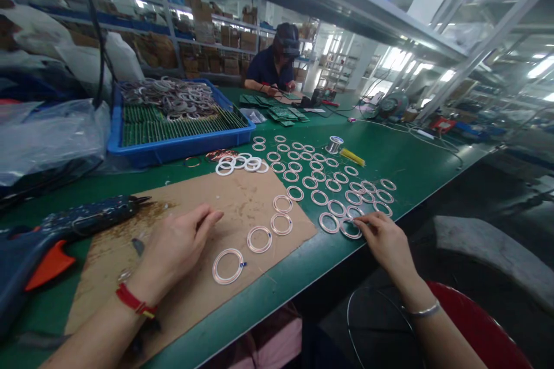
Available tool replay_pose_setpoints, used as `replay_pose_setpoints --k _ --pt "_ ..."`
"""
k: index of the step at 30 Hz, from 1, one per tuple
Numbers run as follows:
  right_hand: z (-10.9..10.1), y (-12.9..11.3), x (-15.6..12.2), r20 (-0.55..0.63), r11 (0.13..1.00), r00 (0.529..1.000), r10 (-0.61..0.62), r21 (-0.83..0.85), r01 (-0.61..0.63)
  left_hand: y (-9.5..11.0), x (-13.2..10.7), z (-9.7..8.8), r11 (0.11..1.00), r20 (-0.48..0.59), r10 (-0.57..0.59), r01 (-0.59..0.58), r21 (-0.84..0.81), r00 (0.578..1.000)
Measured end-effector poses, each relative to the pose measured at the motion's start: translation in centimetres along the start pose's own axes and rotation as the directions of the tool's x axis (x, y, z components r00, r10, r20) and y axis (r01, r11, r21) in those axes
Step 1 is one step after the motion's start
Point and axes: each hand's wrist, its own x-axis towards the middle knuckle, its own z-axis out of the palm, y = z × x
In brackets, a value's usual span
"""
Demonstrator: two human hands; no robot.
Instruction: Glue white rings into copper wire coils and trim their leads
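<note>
The right hand reaches over the near edge of the green table, and its thumb and forefinger are brought narrow together at the upper right rim of one copper-coloured ring. This ring lies flat on the table, in the nearest part of a wide group of similar rings; the fingertips appear to touch it, but I cannot tell whether they grip it. The hand is palm down, with the wrist slightly bent, and the forearm comes from the lower right with a silver bracelet. The left hand is above the cardboard sheet, its back turned upward, the fingers loosely curled and the thumb pointing to the right. I see nothing in it, although the inside of the fingers is hidden. Nearest to it, well apart from the thumb, lies a larger ring with a blue mark, flat on the cardboard.
</note>
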Motion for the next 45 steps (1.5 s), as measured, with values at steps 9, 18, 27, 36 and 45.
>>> replay_pose_setpoints --k 9,18,27,36,45 --pt "1.5 0.4 0.7 -0.052 0.950 0.966 -0.254 -0.200 0.239 -1.0 0.3 0.1 0.999 -0.050 0.023 -0.025 -0.036 0.998" --pt "1.6 1.4 1.3 0.114 0.857 0.918 -0.380 -0.330 0.396 -0.2 -0.1 -2.1 0.987 0.135 0.020 -0.041 0.154 0.991" --pt "1.3 1.8 2.1 0.182 0.970 0.954 -0.239 -0.002 0.244 1.1 -1.7 -3.3 0.949 0.366 0.283 -0.206 -0.237 0.887" --pt "1.7 0.4 1.7 0.025 0.881 0.903 -0.430 -0.209 0.425 2.6 -2.2 -1.9 0.948 0.411 0.289 -0.200 -0.247 0.864" --pt "1.5 1.2 1.9 0.086 0.976 0.977 -0.196 -0.085 0.203 1.7 -1.4 -1.6 0.932 0.126 0.320 -0.288 -0.222 0.939"
